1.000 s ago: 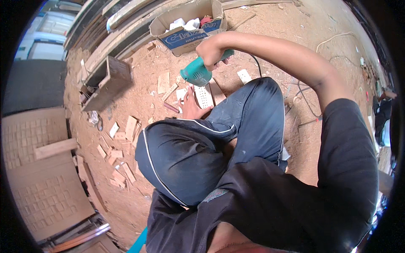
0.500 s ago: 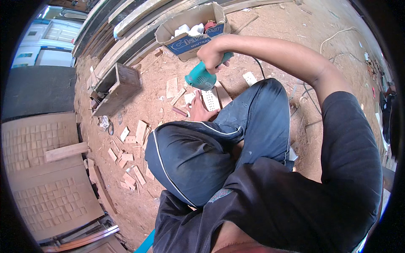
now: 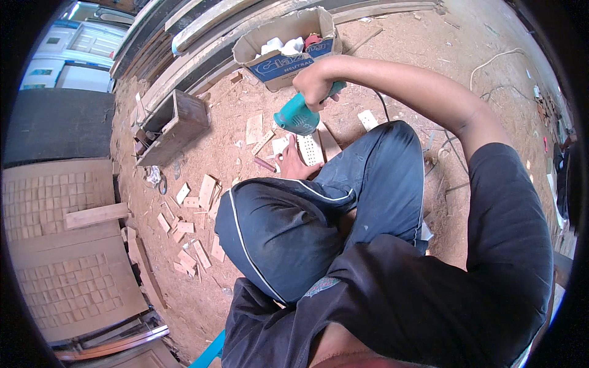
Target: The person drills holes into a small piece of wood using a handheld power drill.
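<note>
My right hand (image 3: pixel 315 86) is closed round the handle of a teal corded power drill (image 3: pixel 296 116). The drill's body is over a pale strip dotted with small holes (image 3: pixel 310 149), and its working end is hidden from above. Down on the ground, my left hand (image 3: pixel 294 165) grips the near end of that strip, thumb and fingers at its sides. A plain board (image 3: pixel 329 142) lies along the strip's right side. Left of my left hand are a dark reddish stick (image 3: pixel 264 164) and a narrow wood piece with holes (image 3: pixel 263 142).
Several wood offcuts (image 3: pixel 201 253) litter the dusty floor at left. A wooden box (image 3: pixel 187 119) stands beyond them, and a cardboard box (image 3: pixel 279 69) with white and red things sits at the back. Another holed piece (image 3: pixel 367 119) lies near the drill's cord (image 3: pixel 383 104). My bent legs (image 3: pixel 279 236) are close in front.
The whole view has shifted slightly. Both hands keep their holds, and the drill stays over the holed strip.
</note>
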Demonstrator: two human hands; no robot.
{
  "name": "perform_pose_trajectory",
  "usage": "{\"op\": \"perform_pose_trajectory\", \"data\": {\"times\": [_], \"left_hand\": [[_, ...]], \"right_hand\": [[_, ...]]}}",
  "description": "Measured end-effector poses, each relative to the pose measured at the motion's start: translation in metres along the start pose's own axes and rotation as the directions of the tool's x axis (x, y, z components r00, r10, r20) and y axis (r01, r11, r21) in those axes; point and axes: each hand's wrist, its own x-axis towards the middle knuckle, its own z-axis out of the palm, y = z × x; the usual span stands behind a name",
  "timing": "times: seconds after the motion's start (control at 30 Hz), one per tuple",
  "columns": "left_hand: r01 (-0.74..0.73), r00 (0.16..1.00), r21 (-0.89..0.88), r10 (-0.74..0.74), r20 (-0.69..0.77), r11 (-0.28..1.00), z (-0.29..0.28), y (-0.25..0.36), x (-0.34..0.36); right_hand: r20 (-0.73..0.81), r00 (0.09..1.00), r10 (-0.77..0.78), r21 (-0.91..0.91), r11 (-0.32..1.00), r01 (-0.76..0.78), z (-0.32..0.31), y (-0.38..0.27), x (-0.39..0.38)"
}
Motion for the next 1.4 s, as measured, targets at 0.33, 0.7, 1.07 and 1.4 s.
{"op": "perform_pose_trajectory", "data": {"times": [0.33,0.7,1.07,1.4], "left_hand": [[0.026,1.000,-0.029,-0.026,0.011,0.999,-0.008,0.008,0.000],[0.034,0.999,-0.013,-0.034,0.018,0.999,-0.011,0.006,0.000],[0.041,0.999,-0.010,-0.041,0.019,0.999,-0.012,0.008,-0.001],[0.011,0.999,0.009,-0.010,-0.035,1.000,-0.006,0.003,-0.002]], "right_hand": [[0.015,1.000,-0.010,-0.066,0.998,0.010,-0.006,-0.008,-0.001],[0.052,0.999,-0.013,-0.105,0.994,0.019,-0.010,-0.006,0.008],[0.063,0.996,-0.066,-0.194,0.978,0.077,-0.012,-0.010,0.006],[0.004,0.998,-0.057,-0.152,0.987,0.057,-0.022,-0.022,-0.013]]}}
